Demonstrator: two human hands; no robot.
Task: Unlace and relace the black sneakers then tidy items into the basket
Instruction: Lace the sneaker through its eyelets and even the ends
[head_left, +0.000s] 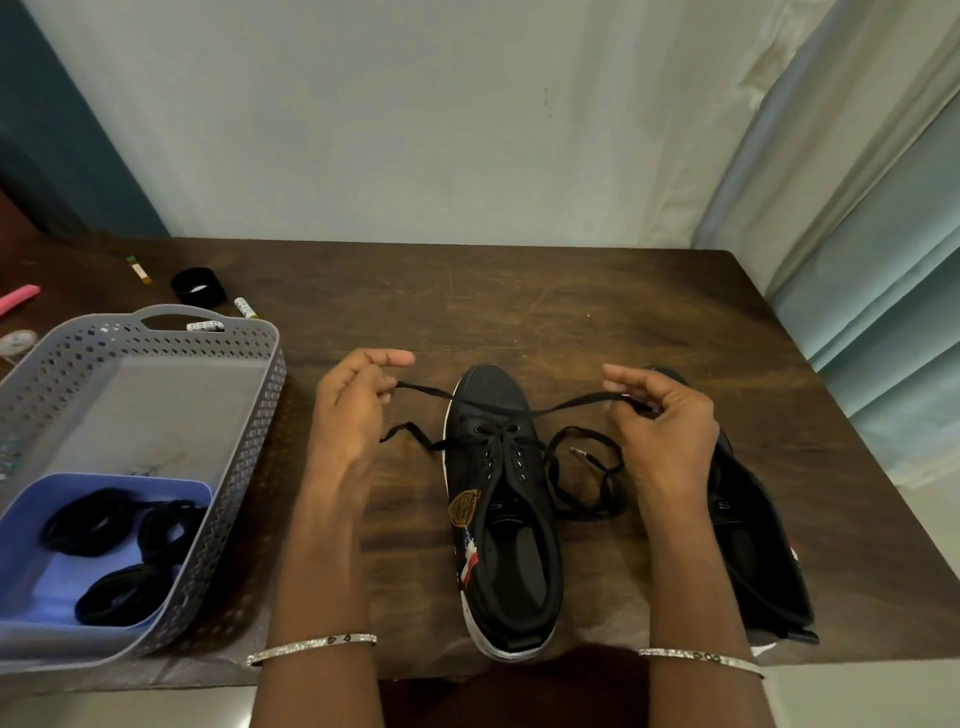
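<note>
A: Status on the shoes?

B: Middle sneaker (470, 467) sits toe-away on the surface (519, 301), heel almost at the near edge. Lace (587, 470) runs through the toe-end eyelets only. The rows nearer the tongue show bare holes. Its tails lie loose, one out left, one coiled on the right between the two shoes.

A: Hands?

B: Left hand (353, 410) pinches one end of a taut strand (571, 402) stretched across the toe cap. Right hand (660, 415) pinches the other end. Can't tell whether that strand is the same lace or a second one.

A: Other shoe?

B: Second sneaker (753, 535) lies just right of the first, largely hidden behind the right forearm. Its lacing can't be read.

A: Progress, then?

B: Best guess is early to middle. One shoe is barely laced, the pair isn't finished, and tidy-up looks not yet begun. Basket (249, 415) at left holds a lilac tray (31, 571) with black hair bands (114, 597). A black cap (199, 287) and small tubes (244, 307) lie outside, beyond it.

A: Room to move?

B: Bare wood from the toes to the far edge at the wall (415, 130). Tight spots: second sneaker sits near the front right corner, with the curtain (857, 312) past that edge. The gap between basket and left forearm is narrow.
</note>
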